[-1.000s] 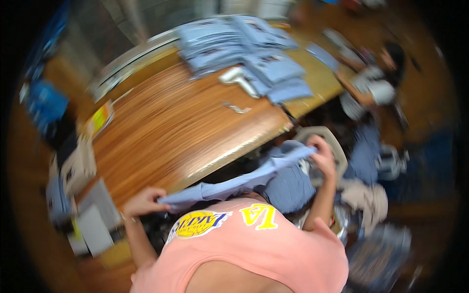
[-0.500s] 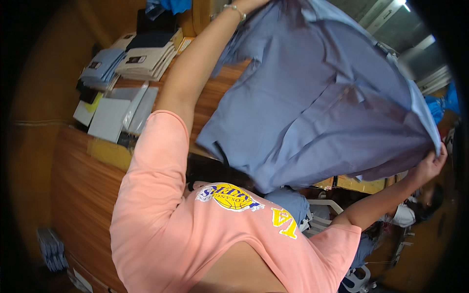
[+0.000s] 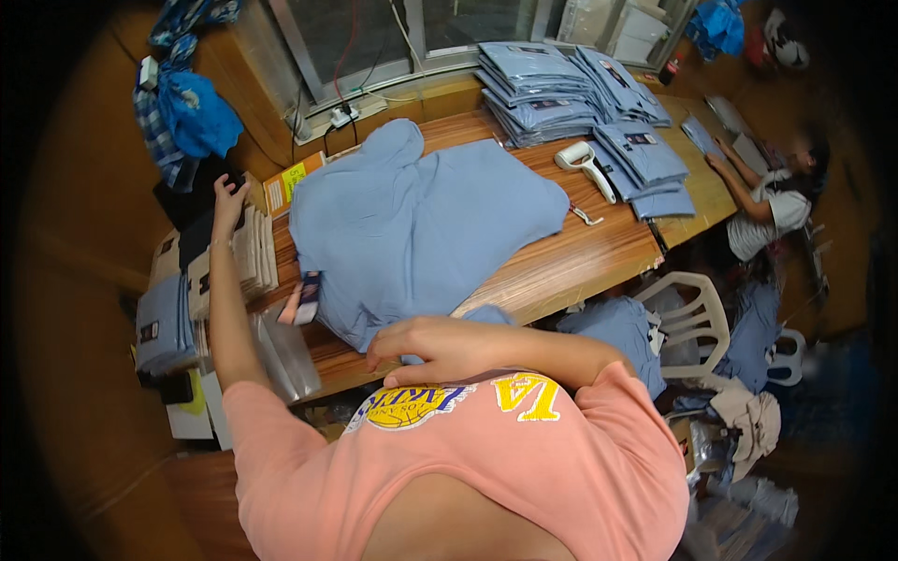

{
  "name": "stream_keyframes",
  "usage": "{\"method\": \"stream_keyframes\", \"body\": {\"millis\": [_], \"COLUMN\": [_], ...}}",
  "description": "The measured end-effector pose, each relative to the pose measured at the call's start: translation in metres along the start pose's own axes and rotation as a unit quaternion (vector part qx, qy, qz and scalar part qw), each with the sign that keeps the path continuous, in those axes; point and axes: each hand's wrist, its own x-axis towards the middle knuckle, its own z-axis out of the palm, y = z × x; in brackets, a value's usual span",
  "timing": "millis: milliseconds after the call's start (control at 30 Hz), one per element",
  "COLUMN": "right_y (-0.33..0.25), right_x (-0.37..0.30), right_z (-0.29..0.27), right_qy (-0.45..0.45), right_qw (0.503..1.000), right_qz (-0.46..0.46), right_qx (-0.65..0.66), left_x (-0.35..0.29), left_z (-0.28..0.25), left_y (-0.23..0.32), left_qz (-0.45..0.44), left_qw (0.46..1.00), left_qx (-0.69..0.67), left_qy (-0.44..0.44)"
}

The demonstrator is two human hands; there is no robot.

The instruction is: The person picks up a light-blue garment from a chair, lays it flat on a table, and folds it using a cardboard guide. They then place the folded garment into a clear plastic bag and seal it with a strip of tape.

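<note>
A light blue shirt (image 3: 440,215) lies spread, back side up and with soft folds, on the wooden table in front of me. Stretched out to the far left, my left hand (image 3: 228,204) is by the dark folded cloth (image 3: 195,238) and beige folded garments (image 3: 257,252). Its fingers curl around a small dark thing that I cannot make out. Close to my chest, at the shirt's near edge, my right hand (image 3: 435,348) is open, palm down, with thumb and fingers apart. A dark tag (image 3: 309,297) lies at the shirt's left side.
Stacks of packed blue shirts (image 3: 543,93) stand at the back right, beside a white lint roller (image 3: 585,168). Clear plastic bags (image 3: 285,355) lie at the near left. Another person (image 3: 772,210) sits at the right. A white plastic chair (image 3: 687,323) stands right of the table.
The shirt, held up and spread between both hands before, now lies on the table. My left hand has gone to the far left; my right hand has come in to my chest.
</note>
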Motion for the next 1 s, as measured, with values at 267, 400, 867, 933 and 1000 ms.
{"method": "stream_keyframes", "body": {"millis": [267, 400, 867, 933, 1000], "right_y": [-0.102, -0.107, 0.151, 0.249, 0.301], "right_x": [0.054, 0.066, -0.094, -0.152, -0.187], "right_z": [0.040, 0.037, -0.141, -0.176, -0.176], "right_qy": [-0.073, -0.084, 0.306, 0.406, 0.278], "right_qw": [0.905, 0.863, 0.923, 0.832, 0.769], "right_qz": [-0.414, -0.492, 0.082, 0.199, 0.375], "right_qx": [0.071, 0.081, -0.220, -0.322, -0.437], "left_x": [-0.057, -0.063, -0.275, -0.321, -0.344], "left_z": [-0.033, 0.004, 0.125, 0.158, 0.178], "left_y": [0.047, 0.073, 0.048, 0.047, 0.046], "left_qz": [0.008, 0.001, -0.052, -0.050, -0.108], "left_qw": [0.926, 0.885, 0.978, 0.978, 0.941], "left_qx": [0.029, 0.075, 0.059, 0.200, 0.318], "left_qy": [-0.377, -0.460, -0.194, -0.011, -0.041]}}
